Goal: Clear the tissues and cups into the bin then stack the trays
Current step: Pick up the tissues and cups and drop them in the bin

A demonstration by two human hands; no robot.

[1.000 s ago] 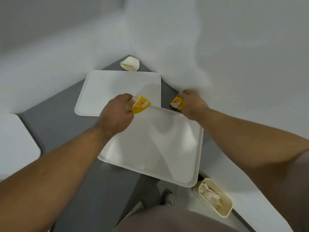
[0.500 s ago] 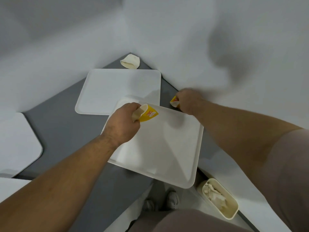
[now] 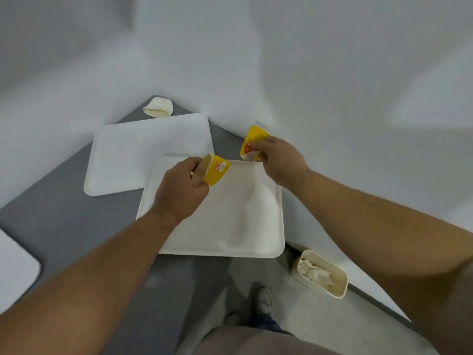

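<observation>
Left hand (image 3: 179, 193) gripping yellow cup (image 3: 216, 170), right hand (image 3: 279, 160) gripping second yellow cup (image 3: 252, 139)

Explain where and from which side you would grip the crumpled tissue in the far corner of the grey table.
Probably pinch the crumpled tissue from above on its raised, folded top. It lies loose on the grey table, walls close behind it, the far tray before it.

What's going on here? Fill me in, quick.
A person is clearing a grey table. The left hand and the right hand each grip a yellow paper cup above the near tray. A crumpled tissue lies behind the far tray. The bin on the floor already holds tissues.
</observation>
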